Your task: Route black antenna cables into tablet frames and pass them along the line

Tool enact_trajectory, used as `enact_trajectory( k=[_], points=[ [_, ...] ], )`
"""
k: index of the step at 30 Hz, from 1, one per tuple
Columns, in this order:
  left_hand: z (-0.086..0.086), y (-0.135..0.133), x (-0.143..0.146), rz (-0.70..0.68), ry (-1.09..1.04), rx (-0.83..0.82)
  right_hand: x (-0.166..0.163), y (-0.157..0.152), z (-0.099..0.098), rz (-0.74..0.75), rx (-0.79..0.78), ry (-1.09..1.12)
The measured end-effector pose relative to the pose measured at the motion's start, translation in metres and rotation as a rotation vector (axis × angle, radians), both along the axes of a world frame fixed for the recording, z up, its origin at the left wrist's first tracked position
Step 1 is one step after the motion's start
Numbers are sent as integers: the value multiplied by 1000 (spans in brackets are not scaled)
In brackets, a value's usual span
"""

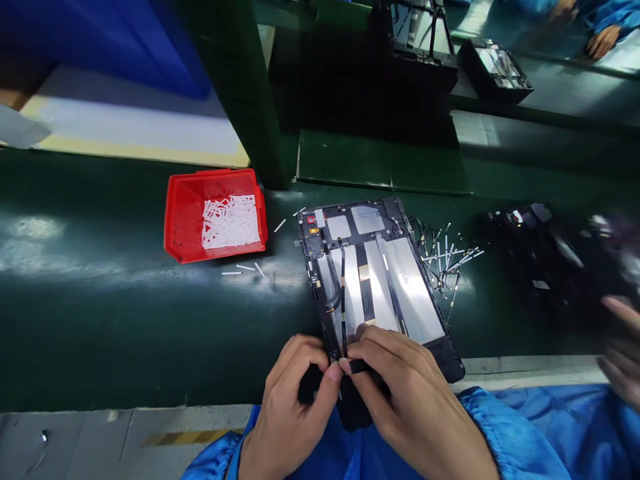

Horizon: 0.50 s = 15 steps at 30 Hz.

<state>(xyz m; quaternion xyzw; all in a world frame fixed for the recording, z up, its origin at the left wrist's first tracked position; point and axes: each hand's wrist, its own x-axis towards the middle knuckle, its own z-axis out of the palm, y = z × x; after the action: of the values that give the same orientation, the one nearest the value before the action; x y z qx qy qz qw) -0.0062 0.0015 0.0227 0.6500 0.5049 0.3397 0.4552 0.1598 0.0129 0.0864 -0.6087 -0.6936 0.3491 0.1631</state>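
Note:
An opened tablet (417, 293) lies on the green bench, its silver batteries and circuit boards showing. My left hand (296, 393) is at its lower left edge, thumb and forefinger pinched together; whatever is between them is too small to make out. Beside it my right hand (407, 380) pinches a short black ribbon cable (358, 365), resting over the tablet's lower part. A long thin black cable (343, 300) runs down the tablet toward my fingertips. Its lower end is partly hidden by my fingers.
A red bin (183, 217) holds many white strips (233, 223), and several more lie near it. Right of the tablet is a pile of thin cables (443, 257). Farther right, a blurred co-worker's hand (623, 353) is near another dark device (540, 267). A green post (240, 87) rises behind.

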Motion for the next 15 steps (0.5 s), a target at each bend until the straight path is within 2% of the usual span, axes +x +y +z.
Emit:
enact_trajectory(
  k=[6, 12, 15],
  points=[
    [-1, 3, -6, -78, -20, -70, 4, 1, -1, 34, 18, 10],
    [-4, -2, -9, -28, -117, -187, 11, 8, 11, 197, 30, 76],
    [-2, -9, -17, -8, -196, -263, 5, 4, 10, 249, 11, 104]
  ],
)
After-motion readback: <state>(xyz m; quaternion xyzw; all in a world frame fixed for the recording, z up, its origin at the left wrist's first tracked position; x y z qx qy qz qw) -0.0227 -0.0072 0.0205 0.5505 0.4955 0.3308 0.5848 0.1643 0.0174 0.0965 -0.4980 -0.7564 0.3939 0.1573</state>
